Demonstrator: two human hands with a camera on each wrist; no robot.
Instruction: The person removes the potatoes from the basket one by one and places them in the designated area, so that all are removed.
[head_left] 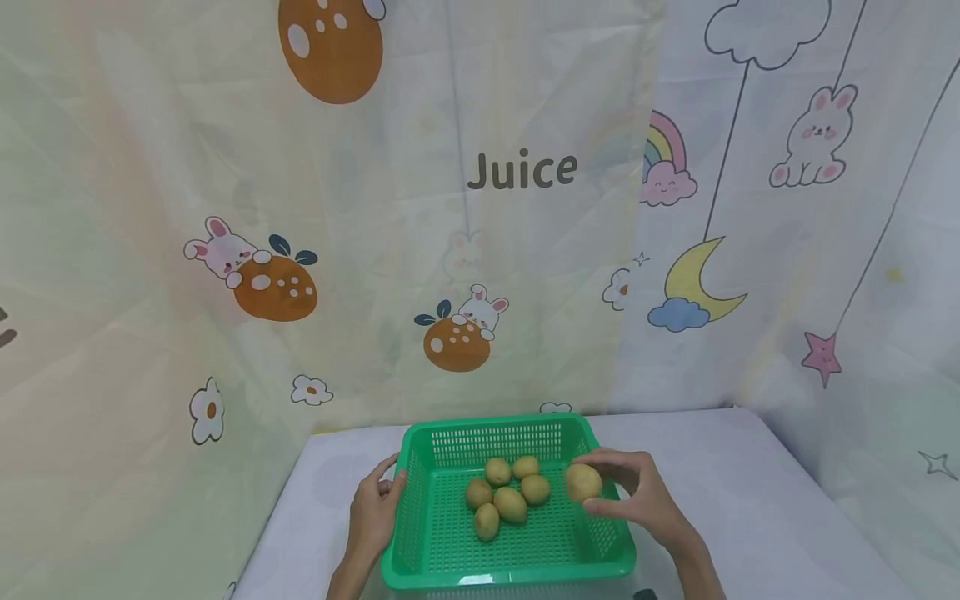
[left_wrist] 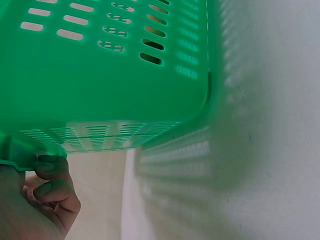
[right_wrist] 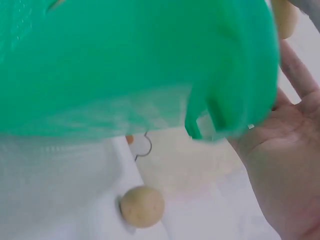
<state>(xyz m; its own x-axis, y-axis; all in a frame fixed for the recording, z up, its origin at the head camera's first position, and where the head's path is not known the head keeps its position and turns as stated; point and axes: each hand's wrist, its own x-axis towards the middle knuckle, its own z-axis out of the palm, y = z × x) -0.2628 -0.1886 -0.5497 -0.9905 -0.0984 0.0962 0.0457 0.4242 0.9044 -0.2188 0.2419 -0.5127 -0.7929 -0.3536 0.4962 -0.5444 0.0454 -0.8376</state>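
Pinching 1 potato (head_left: 583, 482) over the right side of the green basket (head_left: 507, 577), where 6 more potatoes (head_left: 511, 505) lie, the right hand (head_left: 647, 498) likely has a firm, light, sturdy load best spanned round its middle, while the left hand (head_left: 375, 510) grips the green basket

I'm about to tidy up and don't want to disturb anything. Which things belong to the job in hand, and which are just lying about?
In the job:
basket, gripped by the left hand
six potatoes inside
held potato, in the right hand
loose potato on the table, probably

Just about:
printed curtain
dark thing, too cut off to name
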